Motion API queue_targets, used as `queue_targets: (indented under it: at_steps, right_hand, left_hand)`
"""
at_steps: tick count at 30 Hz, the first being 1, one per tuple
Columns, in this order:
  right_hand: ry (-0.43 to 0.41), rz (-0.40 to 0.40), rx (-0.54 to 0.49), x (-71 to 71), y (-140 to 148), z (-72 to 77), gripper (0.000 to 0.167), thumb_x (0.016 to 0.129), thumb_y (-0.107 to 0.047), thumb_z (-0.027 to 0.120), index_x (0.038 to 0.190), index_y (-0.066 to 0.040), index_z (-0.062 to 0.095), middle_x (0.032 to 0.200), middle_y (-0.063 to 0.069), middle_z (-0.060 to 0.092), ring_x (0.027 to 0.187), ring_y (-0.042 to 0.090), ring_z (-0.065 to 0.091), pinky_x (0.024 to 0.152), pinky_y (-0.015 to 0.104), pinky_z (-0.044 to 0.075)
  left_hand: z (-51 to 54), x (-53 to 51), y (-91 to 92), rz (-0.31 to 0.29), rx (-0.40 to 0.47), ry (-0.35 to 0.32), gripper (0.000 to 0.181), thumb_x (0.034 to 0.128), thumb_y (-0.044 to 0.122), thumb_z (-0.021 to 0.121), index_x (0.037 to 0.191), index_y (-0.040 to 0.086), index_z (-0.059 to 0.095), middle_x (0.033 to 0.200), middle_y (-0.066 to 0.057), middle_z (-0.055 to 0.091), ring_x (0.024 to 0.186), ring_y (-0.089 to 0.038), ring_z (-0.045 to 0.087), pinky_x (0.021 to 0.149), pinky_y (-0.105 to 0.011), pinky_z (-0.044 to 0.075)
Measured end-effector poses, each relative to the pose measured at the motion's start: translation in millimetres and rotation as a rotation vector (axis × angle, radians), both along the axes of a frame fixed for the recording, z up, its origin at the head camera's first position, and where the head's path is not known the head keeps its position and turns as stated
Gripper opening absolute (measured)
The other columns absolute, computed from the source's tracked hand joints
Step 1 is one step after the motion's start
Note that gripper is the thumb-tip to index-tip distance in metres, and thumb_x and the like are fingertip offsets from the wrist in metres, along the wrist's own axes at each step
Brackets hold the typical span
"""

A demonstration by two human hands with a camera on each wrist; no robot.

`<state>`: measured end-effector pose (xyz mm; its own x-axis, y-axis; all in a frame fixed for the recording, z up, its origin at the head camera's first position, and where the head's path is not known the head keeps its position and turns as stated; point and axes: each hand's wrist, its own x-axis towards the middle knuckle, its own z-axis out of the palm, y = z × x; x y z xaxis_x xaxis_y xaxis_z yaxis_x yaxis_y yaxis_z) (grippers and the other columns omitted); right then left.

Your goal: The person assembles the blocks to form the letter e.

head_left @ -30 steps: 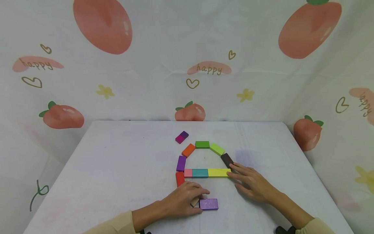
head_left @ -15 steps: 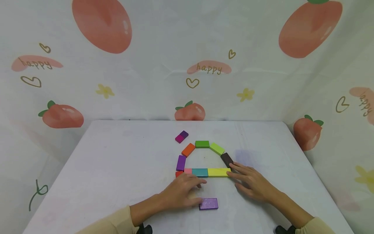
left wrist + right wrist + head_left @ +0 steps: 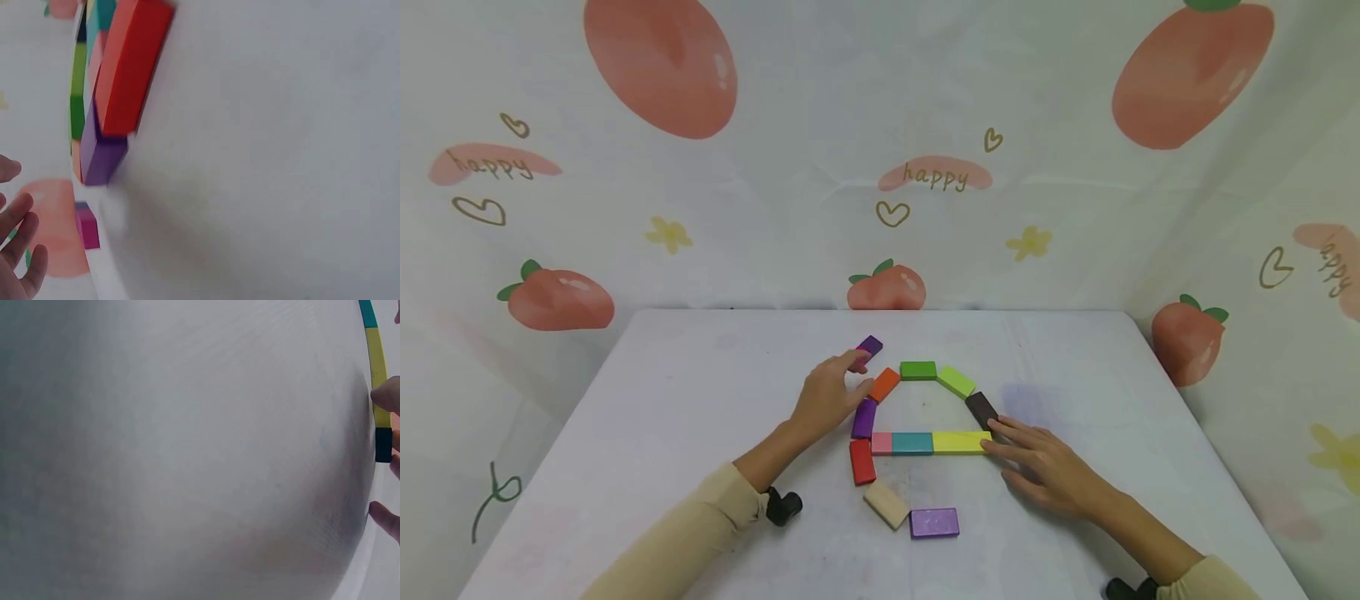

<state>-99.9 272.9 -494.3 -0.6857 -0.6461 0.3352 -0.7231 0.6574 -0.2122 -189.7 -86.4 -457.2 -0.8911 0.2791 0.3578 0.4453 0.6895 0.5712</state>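
My left hand (image 3: 826, 396) reaches over the far left side of an arch of coloured blocks. Its fingers are parted near a magenta and dark purple piece (image 3: 872, 344), whose magenta end (image 3: 88, 228) stands apart from the fingers in the left wrist view. Close below the thumb lie an orange block (image 3: 885, 383) and a purple block (image 3: 864, 419). My right hand (image 3: 1048, 471) rests at the arch's right foot, fingers extended. Its fingertips touch the dark block (image 3: 982, 409) and the end of a yellow block (image 3: 958, 442).
A green block (image 3: 918, 371) and a lime block (image 3: 957, 382) form the arch's top. Pink (image 3: 882, 443) and teal (image 3: 912, 443) blocks continue the yellow row. Red (image 3: 862, 462), bare wood (image 3: 887, 504) and lilac (image 3: 934, 523) blocks curve toward me on the white table (image 3: 700, 400).
My left hand has left the wooden block, which now shows beside the red and lilac ones. It has moved away from me to the magenta and purple piece. My right hand has stayed put.
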Motion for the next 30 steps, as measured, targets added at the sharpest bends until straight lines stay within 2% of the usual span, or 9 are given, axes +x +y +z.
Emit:
queue_targets:
  at_steps: [7, 13, 20, 24, 30]
  right_hand:
    - [-0.001, -0.001, 0.002, -0.8, 0.8, 0.9, 0.054, 0.081, -0.016, 0.079, 0.133, -0.019, 0.066, 0.145, 0.010, 0.054, 0.135, 0.031, 0.048, 0.093, 0.053, 0.050]
    - [0.005, 0.007, -0.004, -0.7, 0.2, 0.3, 0.054, 0.080, -0.015, 0.079, 0.133, -0.019, 0.066, 0.145, 0.011, 0.054, 0.135, 0.031, 0.048, 0.093, 0.053, 0.050]
    - [0.010, 0.017, -0.011, 0.0, -0.2, 0.3, 0.054, 0.079, -0.014, 0.079, 0.132, -0.018, 0.067, 0.144, 0.012, 0.055, 0.133, 0.032, 0.049, 0.092, 0.053, 0.050]
    - [0.005, 0.015, -0.009, 0.7, -0.6, 0.9, 0.053, 0.079, -0.015, 0.079, 0.131, -0.018, 0.067, 0.144, 0.012, 0.055, 0.134, 0.031, 0.049, 0.092, 0.053, 0.050]
    - [-0.008, 0.005, -0.003, 0.9, -0.2, 1.0, 0.053, 0.081, -0.015, 0.079, 0.132, -0.019, 0.066, 0.145, 0.011, 0.054, 0.135, 0.031, 0.048, 0.092, 0.054, 0.050]
  left_hand:
    - [-3.2, -25.9, -3.1, 0.096, 0.008, -0.022, 0.049, 0.0856, 0.017, 0.079, 0.130, 0.005, 0.062, 0.106, -0.012, 0.072, 0.098, -0.030, 0.065, 0.082, -0.045, 0.055]
    - [-10.2, -38.5, -2.2, 0.160, -0.020, -0.031, 0.053, 0.0856, 0.019, 0.079, 0.134, 0.007, 0.060, 0.111, -0.014, 0.072, 0.099, -0.030, 0.065, 0.083, -0.046, 0.055]
    - [-17.0, -49.2, 0.3, 0.168, -0.061, -0.024, 0.060, 0.0832, 0.022, 0.082, 0.136, 0.006, 0.059, 0.108, -0.012, 0.073, 0.094, -0.030, 0.066, 0.081, -0.044, 0.055]
    - [-18.6, -53.8, 1.2, 0.174, -0.080, -0.067, 0.062, 0.0822, 0.023, 0.083, 0.136, 0.006, 0.058, 0.105, -0.012, 0.073, 0.090, -0.028, 0.066, 0.078, -0.043, 0.055]
    - [-20.7, -57.6, 2.7, 0.179, -0.098, -0.145, 0.061, 0.0849, 0.018, 0.079, 0.139, 0.008, 0.055, 0.104, -0.012, 0.072, 0.091, -0.028, 0.065, 0.081, -0.043, 0.055]
